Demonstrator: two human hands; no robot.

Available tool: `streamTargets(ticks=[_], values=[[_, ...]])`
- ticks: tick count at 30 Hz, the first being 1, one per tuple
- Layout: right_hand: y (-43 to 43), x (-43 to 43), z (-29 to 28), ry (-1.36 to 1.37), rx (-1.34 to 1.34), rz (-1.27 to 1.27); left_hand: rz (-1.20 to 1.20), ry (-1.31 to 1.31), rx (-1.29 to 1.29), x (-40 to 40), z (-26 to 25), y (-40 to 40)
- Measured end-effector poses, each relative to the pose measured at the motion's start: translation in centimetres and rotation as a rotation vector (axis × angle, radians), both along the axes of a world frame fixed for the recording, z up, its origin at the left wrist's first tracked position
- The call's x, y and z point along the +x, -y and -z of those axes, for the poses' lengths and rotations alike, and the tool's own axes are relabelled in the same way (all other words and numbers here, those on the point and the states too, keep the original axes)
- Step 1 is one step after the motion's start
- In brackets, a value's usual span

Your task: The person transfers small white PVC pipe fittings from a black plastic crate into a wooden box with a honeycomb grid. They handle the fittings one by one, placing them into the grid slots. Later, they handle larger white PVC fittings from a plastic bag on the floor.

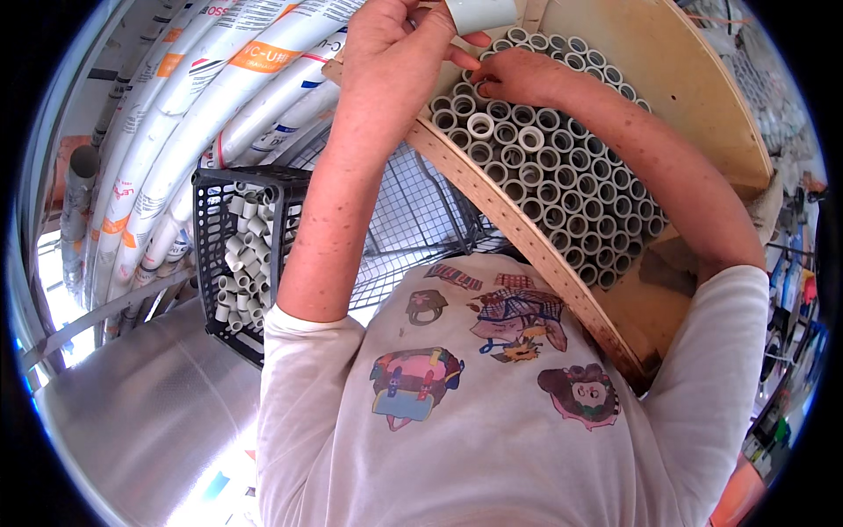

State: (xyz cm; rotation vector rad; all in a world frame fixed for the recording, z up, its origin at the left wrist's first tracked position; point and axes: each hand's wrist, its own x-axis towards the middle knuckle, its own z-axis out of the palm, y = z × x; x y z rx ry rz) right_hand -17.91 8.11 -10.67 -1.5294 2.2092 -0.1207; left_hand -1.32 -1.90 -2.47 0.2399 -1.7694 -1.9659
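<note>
Raised at the top middle, my left hand grips a pale grey plastic piece, perhaps a pipe fitting, cut off by the picture's edge. My right hand reaches over a wooden box and touches one of the short grey plastic pipe couplings there. Its fingertips are close to the left hand's fingers; whether it grips the coupling is not plain. The couplings stand upright in tight rows, with their round openings facing up. Two of them look whiter than the others.
A black plastic crate holding many small grey fittings stands to the left. Behind it lean long white PVC pipes in printed wrapping. A wire mesh basket lies between crate and box. The box's high plywood wall rises at right.
</note>
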Motion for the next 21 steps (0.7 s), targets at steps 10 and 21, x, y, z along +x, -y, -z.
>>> streamTargets(ticks=[10, 21], values=[[0.7, -0.2, 0.4, -0.036, 0.039, -0.047, 0.005, 0.01, 0.0, 0.1, -0.2, -0.1], [0.5, -3.1, -5.1, 0.661, -0.194, 0.073, -0.007, -0.022, 0.013, 0.1, 0.2, 0.1]])
